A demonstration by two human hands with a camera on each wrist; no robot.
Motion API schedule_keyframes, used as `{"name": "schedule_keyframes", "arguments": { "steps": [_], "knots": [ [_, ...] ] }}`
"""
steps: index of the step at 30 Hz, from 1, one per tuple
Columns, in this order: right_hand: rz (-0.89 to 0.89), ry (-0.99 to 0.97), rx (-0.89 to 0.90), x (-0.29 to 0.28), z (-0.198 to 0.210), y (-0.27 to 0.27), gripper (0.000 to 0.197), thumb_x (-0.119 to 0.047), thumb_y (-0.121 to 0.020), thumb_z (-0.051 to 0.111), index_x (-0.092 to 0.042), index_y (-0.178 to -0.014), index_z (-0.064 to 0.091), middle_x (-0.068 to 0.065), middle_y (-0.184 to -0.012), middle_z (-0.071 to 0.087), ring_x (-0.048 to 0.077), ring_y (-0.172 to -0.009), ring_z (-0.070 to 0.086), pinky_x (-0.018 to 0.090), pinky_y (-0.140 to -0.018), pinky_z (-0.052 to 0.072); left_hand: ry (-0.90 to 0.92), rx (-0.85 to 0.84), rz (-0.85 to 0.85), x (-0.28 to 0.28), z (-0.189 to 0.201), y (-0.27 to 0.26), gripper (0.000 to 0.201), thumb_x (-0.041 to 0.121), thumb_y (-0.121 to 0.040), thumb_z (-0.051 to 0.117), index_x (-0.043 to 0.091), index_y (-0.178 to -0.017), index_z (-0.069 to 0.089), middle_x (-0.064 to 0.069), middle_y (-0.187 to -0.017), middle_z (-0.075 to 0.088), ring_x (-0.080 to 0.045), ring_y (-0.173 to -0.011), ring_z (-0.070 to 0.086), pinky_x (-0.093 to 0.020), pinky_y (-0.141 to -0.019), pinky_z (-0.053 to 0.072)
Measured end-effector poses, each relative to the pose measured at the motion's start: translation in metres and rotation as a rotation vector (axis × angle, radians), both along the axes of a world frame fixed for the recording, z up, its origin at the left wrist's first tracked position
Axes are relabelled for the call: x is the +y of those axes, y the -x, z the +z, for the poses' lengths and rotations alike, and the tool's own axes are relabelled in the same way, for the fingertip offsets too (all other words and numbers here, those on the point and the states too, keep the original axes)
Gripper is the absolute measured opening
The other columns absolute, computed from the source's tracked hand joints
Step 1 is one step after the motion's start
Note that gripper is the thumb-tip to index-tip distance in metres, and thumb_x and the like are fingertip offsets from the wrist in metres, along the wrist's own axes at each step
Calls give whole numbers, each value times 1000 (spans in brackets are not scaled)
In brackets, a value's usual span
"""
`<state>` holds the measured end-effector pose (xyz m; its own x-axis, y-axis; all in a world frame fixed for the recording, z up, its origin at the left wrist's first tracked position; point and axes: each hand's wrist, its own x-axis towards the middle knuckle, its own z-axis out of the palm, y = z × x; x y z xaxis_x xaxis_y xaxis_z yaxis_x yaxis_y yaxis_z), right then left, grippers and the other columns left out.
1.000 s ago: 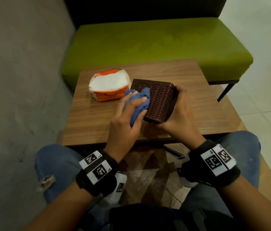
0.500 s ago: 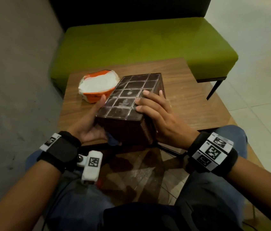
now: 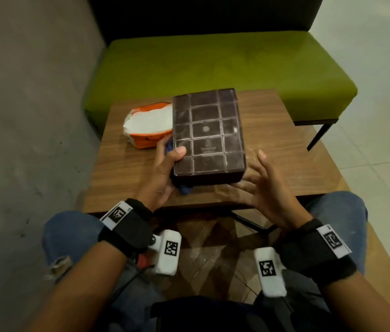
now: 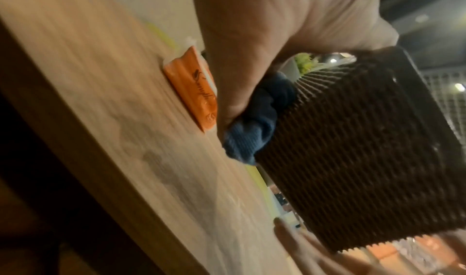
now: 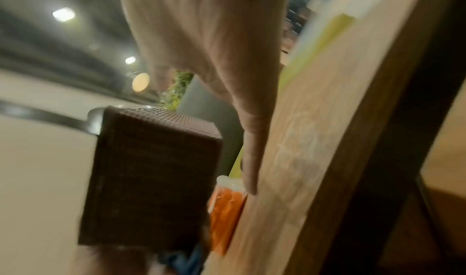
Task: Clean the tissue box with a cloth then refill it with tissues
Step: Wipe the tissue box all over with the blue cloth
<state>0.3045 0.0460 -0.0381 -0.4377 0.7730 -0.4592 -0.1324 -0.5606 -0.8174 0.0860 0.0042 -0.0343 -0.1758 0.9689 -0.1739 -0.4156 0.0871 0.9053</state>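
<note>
1. The tissue box (image 3: 209, 133) is held up over the near edge of the table (image 3: 285, 149), turned so its gridded base faces up, and that base looks streaked with pale dust, so I'd say this face wants wiping now
2. The left hand (image 3: 163, 173) carries it alone, thumb clamped over the base's near left corner, other fingers under the box with the blue cloth (image 4: 254, 120) bunched between palm and woven side
3. The right hand (image 3: 264, 185) hovers just beside the box's near right corner, fingers spread and holding nothing; it seems best placed to take the box, freeing the cloth
4. Work the cloth along the grid grooves, where dust appears to collect
5. Keep the box over the table, since a one-handed hold could slip
6. The orange tissue pack (image 3: 147, 127) lies open toward the far left corner, white tissues showing, ready for refilling
</note>
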Motion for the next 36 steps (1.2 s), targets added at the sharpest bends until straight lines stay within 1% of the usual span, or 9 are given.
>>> {"name": "schedule_keyframes", "arguments": {
  "steps": [6,9,12,14,16,18,25,29,36],
  "knots": [
    [83,-102,5,1,10,10,49,-43,-77,64,-27,-123,58,1,-118,70,23,-113,65,43,-90,54,-88,269,-137,7,-1,-7,45,27,-82,59,23,-123,42,0,-126,55,-11,-108,60,-23,-82,52],
    [-130,-149,-56,8,3,15,75,-40,-66,76,-14,-131,48,8,-120,68,21,-100,70,32,-71,59,-151,696,195,8,5,-4,25,21,-97,48,20,-122,46,1,-129,51,10,-111,50,-18,-95,43],
    [-246,-214,-117,10,-4,22,94,-47,-55,82,-12,-133,41,11,-124,62,24,-100,70,37,-73,60,-302,832,402,7,25,-7,49,18,-99,45,14,-143,25,5,-140,37,25,-113,40,-1,-91,35],
    [-293,-217,-130,11,0,29,96,-49,-55,82,-10,-133,41,10,-122,62,25,-102,69,42,-78,60,-371,883,288,0,33,-23,56,24,-97,50,17,-145,23,7,-138,39,11,-115,50,-16,-94,47],
    [-353,-237,-145,15,8,36,99,-53,-53,79,-5,-132,44,13,-120,63,29,-103,68,42,-78,59,-476,1187,108,-14,23,-37,53,29,-92,54,20,-139,33,-1,-136,47,-10,-122,49,-41,-98,46],
    [-386,-266,-152,17,14,37,99,-55,-51,78,1,-128,47,18,-119,64,33,-104,66,42,-79,58,-616,1424,-56,-29,4,-35,55,20,-85,61,19,-136,40,-5,-137,50,-20,-128,45,-49,-99,42],
    [-411,-316,-114,-3,22,41,86,-45,-51,75,-14,-120,34,1,-112,54,19,-101,64,38,-79,58,-470,1174,176,-8,8,-14,42,7,-85,63,10,-126,55,-2,-126,57,-14,-120,48,-36,-102,41],
    [-499,-336,-222,7,20,45,78,-56,-45,76,-21,-105,40,5,-115,56,24,-104,63,47,-88,55,-578,1242,-25,-33,-1,-29,52,2,-80,66,11,-129,51,-1,-131,54,-12,-126,47,-35,-107,39],
    [-562,-401,-342,-1,16,61,96,-74,-48,68,-16,-119,37,5,-120,51,20,-109,56,44,-93,51,-465,1092,125,-25,9,-28,41,24,-87,61,12,-126,54,0,-126,58,-11,-117,55,-32,-99,47]
  ]
}}
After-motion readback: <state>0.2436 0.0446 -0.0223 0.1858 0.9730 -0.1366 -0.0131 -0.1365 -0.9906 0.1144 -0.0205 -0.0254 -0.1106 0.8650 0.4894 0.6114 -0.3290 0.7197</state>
